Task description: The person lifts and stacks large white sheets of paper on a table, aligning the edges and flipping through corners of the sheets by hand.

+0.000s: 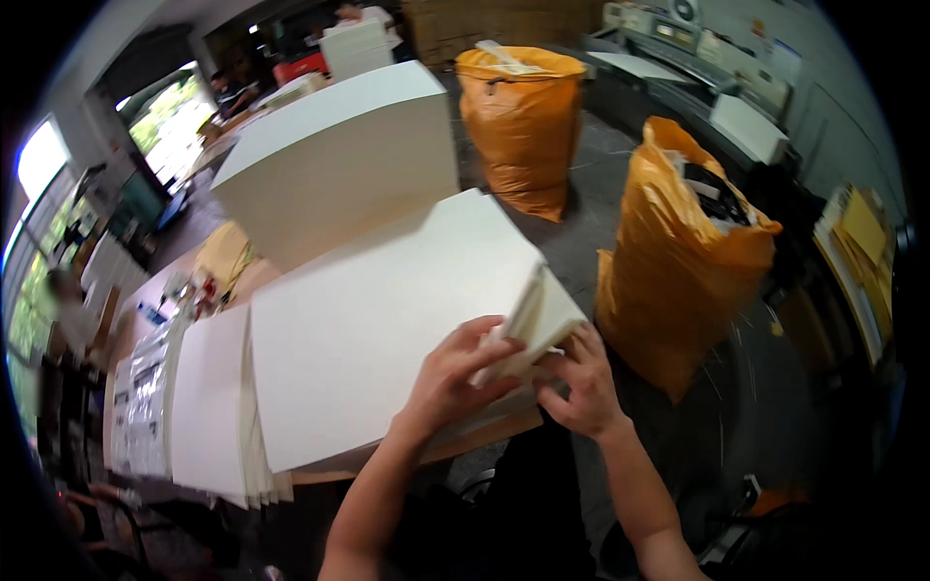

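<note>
A wide stack of large white sheets (387,300) lies in front of me on the table. Its near right corner is lifted and bent upward, with edges of several sheets fanned apart. My left hand (462,373) grips the raised sheets from the left, fingers curled at the bent edge. On the other side, my right hand (581,387) pinches the corner between thumb and fingers. Some fingertips are hidden behind the paper. A smaller pile of white sheets (210,397) lies to the left, its lower edges uneven.
Behind the sheets stands a tall white stack (349,165). Orange sacks stand on the floor, one farther back (523,126) and one to my right (668,271). Clear-wrapped bundles (145,397) lie at the table's left end. A machine (697,77) lines the far right. People are in the background.
</note>
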A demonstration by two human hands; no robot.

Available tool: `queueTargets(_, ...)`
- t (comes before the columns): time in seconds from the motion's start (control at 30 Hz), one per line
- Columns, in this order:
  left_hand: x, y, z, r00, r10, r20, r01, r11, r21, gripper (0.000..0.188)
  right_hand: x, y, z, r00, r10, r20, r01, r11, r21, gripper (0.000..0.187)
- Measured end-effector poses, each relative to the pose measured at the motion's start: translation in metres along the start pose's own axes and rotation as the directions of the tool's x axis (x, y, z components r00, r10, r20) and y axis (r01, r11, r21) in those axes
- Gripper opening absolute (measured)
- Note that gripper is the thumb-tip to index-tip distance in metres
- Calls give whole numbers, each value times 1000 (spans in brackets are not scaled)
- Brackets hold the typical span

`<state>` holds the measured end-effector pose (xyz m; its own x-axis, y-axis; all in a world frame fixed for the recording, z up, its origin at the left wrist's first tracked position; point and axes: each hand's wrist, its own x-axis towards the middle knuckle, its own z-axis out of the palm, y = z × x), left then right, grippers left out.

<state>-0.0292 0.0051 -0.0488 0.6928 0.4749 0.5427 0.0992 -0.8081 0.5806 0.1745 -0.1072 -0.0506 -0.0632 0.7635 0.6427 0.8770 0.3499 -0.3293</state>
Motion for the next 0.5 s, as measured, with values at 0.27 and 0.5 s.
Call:
queueTargets(0.27, -5, -8, 15, 968, 176, 180, -225, 927, 301, 77, -31, 15, 17, 892, 264, 367, -376, 884, 279, 31)
queueTargets(0.5, 0, -15, 23, 991, 37, 127, -79, 937, 341, 73, -25, 11, 12, 924, 320, 208, -364, 902, 232, 21)
